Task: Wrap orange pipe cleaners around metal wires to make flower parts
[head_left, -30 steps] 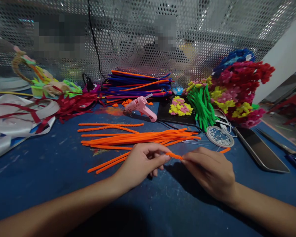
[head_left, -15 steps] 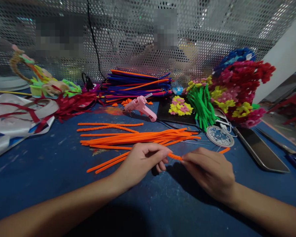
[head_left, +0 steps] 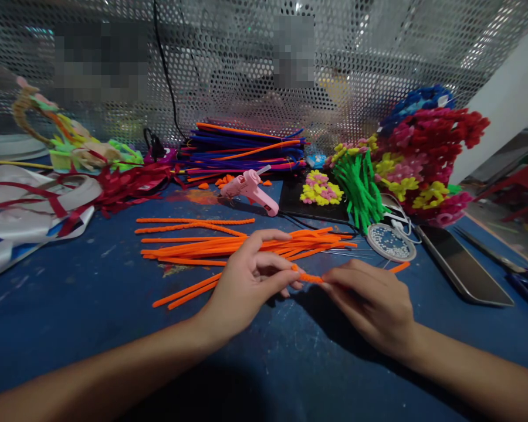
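Above the near part of the blue bench (head_left: 268,363), the ridged orange stem (head_left: 310,278) spans the short gap between my two hands, on the near side of the loose orange stems (head_left: 202,251). My right hand (head_left: 372,302) has thumb and forefinger clamped together on the stem, back of the hand uppermost. My left hand (head_left: 242,281) has its forefinger raised and apart; the thumb and other fingers lie at the stem's left end, but whether they press it firmly I cannot tell. An orange tip (head_left: 400,268) shows beyond my right knuckles; whether it belongs to the same stem is hidden. Handling: judged by its fuzzy look, the stem should be very light, soft outside and easily bent, probably on a thin wire core, so that a bend or twist should stay as set. Slipping is improbable, since the nap should grip skin. Points of hold: pinch near both ends of the exposed length, with fingertips only, under light pressure. Excess squeezing could flatten the pile; repeated sharp bending at one spot could weaken the core.
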A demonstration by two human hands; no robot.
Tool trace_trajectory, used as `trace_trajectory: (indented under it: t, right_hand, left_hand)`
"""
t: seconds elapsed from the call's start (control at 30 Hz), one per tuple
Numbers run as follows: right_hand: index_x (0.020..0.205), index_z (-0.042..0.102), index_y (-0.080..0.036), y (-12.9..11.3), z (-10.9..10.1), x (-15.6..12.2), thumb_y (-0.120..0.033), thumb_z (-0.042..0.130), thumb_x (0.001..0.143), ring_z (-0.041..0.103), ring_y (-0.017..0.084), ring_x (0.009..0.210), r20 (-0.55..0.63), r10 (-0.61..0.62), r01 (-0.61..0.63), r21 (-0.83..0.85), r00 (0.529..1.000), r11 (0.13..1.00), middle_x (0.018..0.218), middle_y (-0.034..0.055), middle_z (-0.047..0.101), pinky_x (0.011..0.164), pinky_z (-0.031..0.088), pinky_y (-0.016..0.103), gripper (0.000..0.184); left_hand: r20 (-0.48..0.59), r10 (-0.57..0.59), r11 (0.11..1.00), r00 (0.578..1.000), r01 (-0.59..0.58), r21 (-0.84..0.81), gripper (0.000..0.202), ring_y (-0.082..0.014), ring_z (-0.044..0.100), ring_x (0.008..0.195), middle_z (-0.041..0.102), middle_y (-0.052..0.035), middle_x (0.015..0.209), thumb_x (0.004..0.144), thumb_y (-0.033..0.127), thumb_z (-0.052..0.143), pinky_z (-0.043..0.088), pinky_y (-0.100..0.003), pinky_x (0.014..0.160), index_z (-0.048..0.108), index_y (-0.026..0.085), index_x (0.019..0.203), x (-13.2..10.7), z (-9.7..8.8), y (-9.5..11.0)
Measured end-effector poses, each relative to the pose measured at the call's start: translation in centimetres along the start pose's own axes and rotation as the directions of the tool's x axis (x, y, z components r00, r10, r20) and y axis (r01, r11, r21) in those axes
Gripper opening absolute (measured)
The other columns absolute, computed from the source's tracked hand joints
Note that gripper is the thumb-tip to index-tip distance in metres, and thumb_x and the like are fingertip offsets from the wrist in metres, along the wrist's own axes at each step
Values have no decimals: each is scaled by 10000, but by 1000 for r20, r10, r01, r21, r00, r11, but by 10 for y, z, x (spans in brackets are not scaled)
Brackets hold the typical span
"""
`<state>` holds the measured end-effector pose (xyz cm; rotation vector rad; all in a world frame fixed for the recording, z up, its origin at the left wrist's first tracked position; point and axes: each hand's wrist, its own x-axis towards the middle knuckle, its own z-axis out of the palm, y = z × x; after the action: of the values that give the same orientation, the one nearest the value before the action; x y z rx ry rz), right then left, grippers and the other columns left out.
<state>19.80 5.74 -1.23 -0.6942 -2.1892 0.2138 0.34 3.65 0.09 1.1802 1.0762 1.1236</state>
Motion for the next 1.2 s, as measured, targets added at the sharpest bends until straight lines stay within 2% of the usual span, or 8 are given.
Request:
trace_trajectory:
  t: [0.07,0.17,0.23,0.53,0.7,0.87,1.03,1.2]
  right_hand:
    - [838,611,-151,1,0,0,-144,534,836,504,85,533,-2,18,-18,11,1000,1000,633,7,569,495,385,196,77]
    - [837,611,-144,2,0,-1,-136,552,824,505,86,539,1,42,-42,31,999,999,635,8,562,500,383,197,61]
    - [837,611,-138,3,1,-1,-128,562,817,502,85,539,-1,38,-38,35,999,999,636,9,559,499,380,198,54]
    - [839,609,-135,2,0,-1,-115,563,817,497,85,542,-2,23,-23,28,1000,999,637,10,561,502,380,203,55]
    - [850,609,-133,2,1,-1,-116,558,821,494,85,545,7,26,-26,41,1000,999,643,10,559,507,383,204,62]
    - [850,611,-146,2,1,-1,-136,550,830,504,85,557,39,76,-80,99,996,992,655,5,561,516,387,200,65]
    - [814,611,-186,6,2,1,-220,544,848,534,103,612,103,238,-254,190,966,948,696,2,587,551,411,209,82]
    - [832,606,-188,8,2,1,-203,534,851,533,106,621,106,191,-206,168,976,964,709,5,590,572,408,222,77]
  left_hand:
    - [16,-67,998,998,66,21,376,-74,574,476,685,9,623,729,212,673,444,-139,455,503,164,1061,3,-2,0]
    - [56,-135,991,989,134,24,161,-68,566,455,681,-17,597,719,211,672,442,-139,440,599,111,823,8,-4,-2]
    - [65,-137,990,988,135,29,120,-66,565,456,677,-15,591,709,206,678,445,-141,443,616,107,737,10,-5,-3]
    - [56,-122,992,991,123,-11,134,-69,598,538,676,-6,624,690,202,697,480,-153,547,632,113,765,9,-5,-4]
    - [14,-159,981,987,160,-108,342,-99,632,587,677,15,644,661,203,724,499,-179,570,523,145,933,10,-4,-4]
    - [-20,-84,993,996,83,-83,412,-67,612,600,657,58,668,651,167,731,479,-148,590,470,184,969,7,-5,-4]
    - [-53,-8,999,999,5,-53,322,-56,617,673,659,63,716,672,140,712,471,-131,648,544,200,940,7,-5,-6]
    - [-13,-42,998,999,42,-47,108,-76,605,603,670,19,675,660,159,714,480,-165,605,664,154,756,7,-6,-7]
